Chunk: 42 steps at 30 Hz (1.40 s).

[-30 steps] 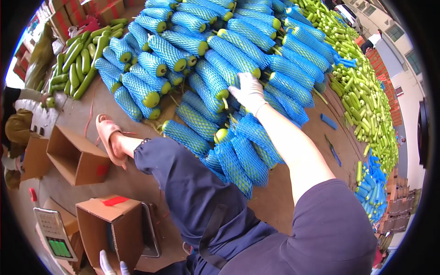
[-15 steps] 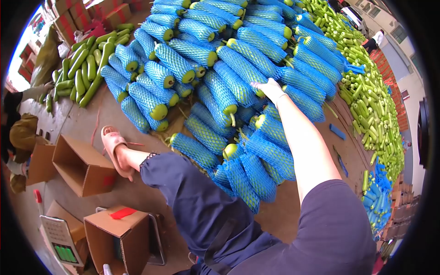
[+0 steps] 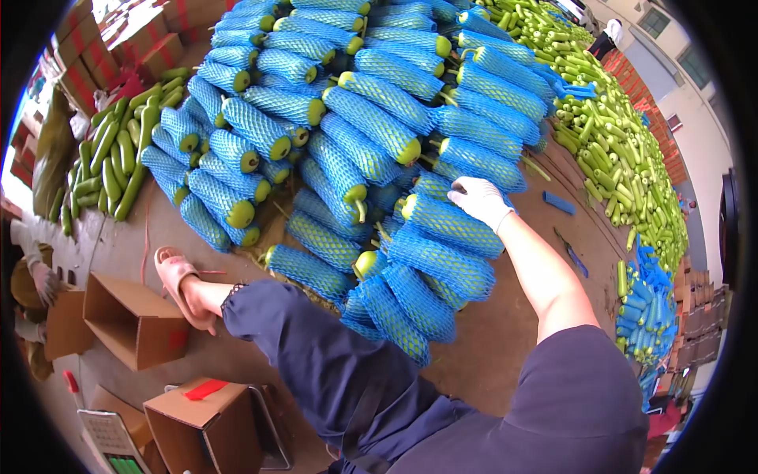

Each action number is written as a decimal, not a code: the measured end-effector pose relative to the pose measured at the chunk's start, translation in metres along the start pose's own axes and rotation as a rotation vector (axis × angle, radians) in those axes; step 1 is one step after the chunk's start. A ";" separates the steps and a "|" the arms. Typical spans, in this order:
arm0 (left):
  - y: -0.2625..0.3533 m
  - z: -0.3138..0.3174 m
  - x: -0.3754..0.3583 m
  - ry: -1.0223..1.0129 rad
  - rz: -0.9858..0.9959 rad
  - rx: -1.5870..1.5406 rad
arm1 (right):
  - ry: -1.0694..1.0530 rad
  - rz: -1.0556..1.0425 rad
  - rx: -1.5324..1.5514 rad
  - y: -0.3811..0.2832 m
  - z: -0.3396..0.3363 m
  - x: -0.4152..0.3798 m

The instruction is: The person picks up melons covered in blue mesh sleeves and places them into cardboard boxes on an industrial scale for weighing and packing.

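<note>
My right hand (image 3: pixel 480 202), in a white glove, hovers over or lightly touches a green gourd in blue foam netting (image 3: pixel 452 226) in the head view. Its fingers are bent and apart, with nothing visibly held. Around it lie other netted gourds (image 3: pixel 371 122) in a large pile, and several more (image 3: pixel 418 300) are stacked nearest my leg. My left hand is not in view. An open cardboard box (image 3: pixel 229 423) with red tape stands at the lower left.
Bare green gourds lie in a heap (image 3: pixel 114 162) at left and a long heap (image 3: pixel 624 150) at right. Another open box (image 3: pixel 134 320), a scale (image 3: pixel 110 430), a blue-handled tool (image 3: pixel 576 257) and a co-worker's gloved hand (image 3: pixel 43 280) are also visible.
My right hand has moved from the end of one netted gourd toward another nearer my body, its fingers now more bent. The view has shifted, and the pile appears farther left.
</note>
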<state>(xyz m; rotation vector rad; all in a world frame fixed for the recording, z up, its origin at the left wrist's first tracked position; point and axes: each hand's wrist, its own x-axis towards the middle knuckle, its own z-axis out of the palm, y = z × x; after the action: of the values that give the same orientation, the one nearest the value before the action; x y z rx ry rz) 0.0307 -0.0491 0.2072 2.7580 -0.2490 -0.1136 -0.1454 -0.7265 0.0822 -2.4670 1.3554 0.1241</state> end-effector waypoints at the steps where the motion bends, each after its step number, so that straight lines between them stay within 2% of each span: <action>1: -0.004 0.000 0.003 -0.026 0.043 0.036 | 0.004 0.003 0.003 -0.004 0.000 0.002; 3: -0.009 -0.001 0.004 -0.051 0.090 0.078 | 0.203 -0.111 0.139 -0.011 -0.001 0.011; 5: -0.009 0.001 0.002 -0.071 0.058 0.057 | 0.217 -0.134 0.116 -0.024 -0.014 0.036; 9: -0.005 -0.005 -0.006 -0.055 0.024 0.097 | 0.573 -0.197 0.000 -0.035 -0.033 0.095; 10: -0.006 -0.006 -0.010 -0.044 0.014 0.101 | 0.612 -0.142 -0.053 -0.034 -0.040 0.113; 12: 0.000 -0.008 -0.018 -0.014 -0.050 -0.004 | 0.421 0.241 -0.212 -0.048 -0.068 0.136; 13: -0.002 -0.008 -0.023 0.001 -0.067 0.001 | 0.402 0.318 -0.271 -0.047 -0.073 0.145; 14: -0.004 -0.008 -0.027 0.014 -0.065 0.024 | 0.263 0.389 -0.246 -0.043 -0.083 0.154; 16: -0.007 -0.010 -0.033 0.037 -0.084 0.047 | 0.202 0.407 -0.264 -0.027 -0.079 0.174; 19: -0.004 -0.014 -0.037 0.056 -0.057 0.106 | 0.326 0.243 -0.256 -0.022 -0.076 0.187; 21: -0.001 -0.015 -0.037 0.103 -0.013 0.118 | 0.455 0.188 -0.081 -0.030 -0.094 0.215; 23: 0.002 -0.015 -0.031 0.138 -0.038 0.020 | 0.555 -0.117 0.177 -0.077 -0.149 0.193; 25: 0.029 -0.016 -0.021 0.171 -0.085 -0.077 | 0.661 -0.264 0.117 -0.114 -0.182 0.217; 26: 0.029 -0.011 -0.016 0.204 -0.043 -0.180 | 0.675 -0.341 0.129 -0.144 -0.197 0.209; 28: -0.021 0.009 0.003 0.222 0.097 -0.335 | 0.659 -0.512 0.172 -0.210 -0.226 0.162; 31: 0.054 0.013 0.026 0.289 0.214 -0.408 | 0.502 -0.915 0.184 -0.262 -0.248 0.088; 32: 0.078 0.014 0.035 0.270 0.224 -0.461 | 0.411 -0.989 0.214 -0.279 -0.252 0.052; 33: 0.116 0.007 0.040 0.219 0.238 -0.647 | 0.302 -1.077 0.250 -0.295 -0.251 0.006; 34: 0.130 0.002 0.050 0.231 0.318 -0.545 | 0.260 -1.185 0.279 -0.310 -0.244 -0.040; 35: 0.142 -0.001 0.057 0.260 0.431 -0.465 | 0.660 -1.668 0.121 -0.318 -0.222 -0.056; 36: 0.147 -0.002 0.064 0.313 0.584 -0.408 | 0.193 -1.135 0.499 -0.329 -0.216 -0.119; 37: 0.150 -0.001 0.063 0.286 0.633 -0.419 | 0.066 -1.097 0.529 -0.330 -0.207 -0.142; 38: 0.150 0.001 0.065 0.331 0.723 -0.452 | 0.006 -1.258 0.660 -0.339 -0.185 -0.160; 39: 0.148 -0.007 0.064 0.271 0.706 -0.377 | -0.046 -1.404 0.795 -0.348 -0.164 -0.176; 41: 0.112 -0.015 0.059 0.389 0.859 -0.410 | -0.202 -1.486 0.995 -0.371 -0.126 -0.224; 42: 0.097 -0.023 0.050 0.404 0.696 -0.491 | -0.261 -1.436 0.941 -0.382 -0.122 -0.241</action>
<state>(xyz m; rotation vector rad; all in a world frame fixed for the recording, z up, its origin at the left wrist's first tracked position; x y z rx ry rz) 0.0672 -0.1392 0.2614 2.0150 -0.9028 0.4885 0.0321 -0.3815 0.3428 -1.8660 -0.5673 -0.4062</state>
